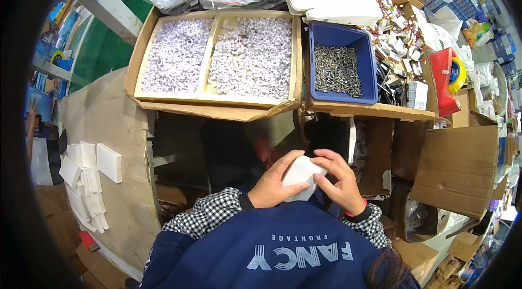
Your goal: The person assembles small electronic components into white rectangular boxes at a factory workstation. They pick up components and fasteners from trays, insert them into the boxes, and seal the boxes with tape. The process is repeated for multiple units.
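Observation:
Close in front of my body, a small white box (302,173) is held between both hands. My left hand (272,184) grips its left side, thumb lying across the near face and index finger along the far edge. From the other side, my right hand (338,178) closes on the box's right edge with thumb and fingertips. The underside of the box is hidden. Similar white boxes (87,183) are piled on the cardboard-covered surface (126,166) to the left, one standing a little apart.
Ahead is a two-part tray (206,55) of small white pieces. Beside it a blue bin (371,71) holds small metal screws or pins. Wired parts (399,44) fill a carton at the right. A yellow tape roll (457,75) and open cardboard box (457,166) stand further right.

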{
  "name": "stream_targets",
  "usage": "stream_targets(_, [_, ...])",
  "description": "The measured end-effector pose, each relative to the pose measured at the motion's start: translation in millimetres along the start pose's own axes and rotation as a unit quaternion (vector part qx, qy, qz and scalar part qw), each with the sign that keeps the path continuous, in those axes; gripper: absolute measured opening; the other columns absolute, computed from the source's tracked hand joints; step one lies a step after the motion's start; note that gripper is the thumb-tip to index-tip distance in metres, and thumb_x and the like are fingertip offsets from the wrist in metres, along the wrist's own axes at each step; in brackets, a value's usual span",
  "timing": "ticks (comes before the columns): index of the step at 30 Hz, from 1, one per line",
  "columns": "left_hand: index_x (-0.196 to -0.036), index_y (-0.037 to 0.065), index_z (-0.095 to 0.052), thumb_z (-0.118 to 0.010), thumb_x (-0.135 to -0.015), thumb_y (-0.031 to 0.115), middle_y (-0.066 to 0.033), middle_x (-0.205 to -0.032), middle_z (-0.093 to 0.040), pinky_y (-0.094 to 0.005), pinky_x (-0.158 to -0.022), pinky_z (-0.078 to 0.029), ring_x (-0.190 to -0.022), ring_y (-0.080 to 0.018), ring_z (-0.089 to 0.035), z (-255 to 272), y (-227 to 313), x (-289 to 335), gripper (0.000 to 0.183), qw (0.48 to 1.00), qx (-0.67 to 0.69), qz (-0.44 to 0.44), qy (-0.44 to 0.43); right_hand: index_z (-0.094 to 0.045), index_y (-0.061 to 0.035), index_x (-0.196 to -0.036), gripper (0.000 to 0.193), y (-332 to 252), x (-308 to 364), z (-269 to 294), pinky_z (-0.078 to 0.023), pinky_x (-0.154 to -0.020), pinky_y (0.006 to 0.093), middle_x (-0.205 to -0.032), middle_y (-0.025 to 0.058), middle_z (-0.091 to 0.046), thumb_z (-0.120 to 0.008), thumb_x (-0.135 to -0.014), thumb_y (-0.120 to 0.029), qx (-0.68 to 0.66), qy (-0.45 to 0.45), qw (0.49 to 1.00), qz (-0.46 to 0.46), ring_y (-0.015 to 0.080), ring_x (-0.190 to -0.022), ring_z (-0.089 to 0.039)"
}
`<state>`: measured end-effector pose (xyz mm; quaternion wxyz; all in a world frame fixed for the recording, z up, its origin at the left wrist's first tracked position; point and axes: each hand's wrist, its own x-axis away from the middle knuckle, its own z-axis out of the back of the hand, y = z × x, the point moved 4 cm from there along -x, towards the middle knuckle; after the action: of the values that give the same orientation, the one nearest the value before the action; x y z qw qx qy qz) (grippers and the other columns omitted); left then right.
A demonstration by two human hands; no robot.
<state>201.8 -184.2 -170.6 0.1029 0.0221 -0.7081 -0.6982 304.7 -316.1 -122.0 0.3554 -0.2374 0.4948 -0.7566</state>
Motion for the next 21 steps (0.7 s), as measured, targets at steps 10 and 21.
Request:
stream_targets(10, [-0.111,0.006,-0.061,-0.060,-0.088,0.003,-0.0109,-0.112,-0.059,-0.0304,-0.090,-0.046,-0.106,-0.0209,-0.057,18.4,-4.8,18.5,0.023,0.992,0.069,-0.096,0.034,-0.067,-0.0029,-0.106,0.023,6.8,7.0,-19.3,-0.048,-0.085,0.0323,-0.105,0.0137,-0.065,-0.064,-0.083,-0.005,-0.059,-0.034,0.997,0.031,0.0248,-0.102,-0.060])
stream_targets(21, [-0.107,0.006,-0.054,-0.058,-0.089,-0.002,-0.0130,-0.115,-0.059,-0.0316,-0.092,-0.047,-0.106,-0.0189,-0.057,6.2,-0.7,10.6,0.020,0.960,0.265,-0.085,0.041,-0.056,0.0018,-0.116,0.026,19.0,18.4,-24.9,-0.043,-0.092,0.0274,-0.117,0.0108,-0.059,-0.057,-0.092,-0.008,-0.368,0.014,0.920,-0.133,0.0158,-0.107,-0.055])
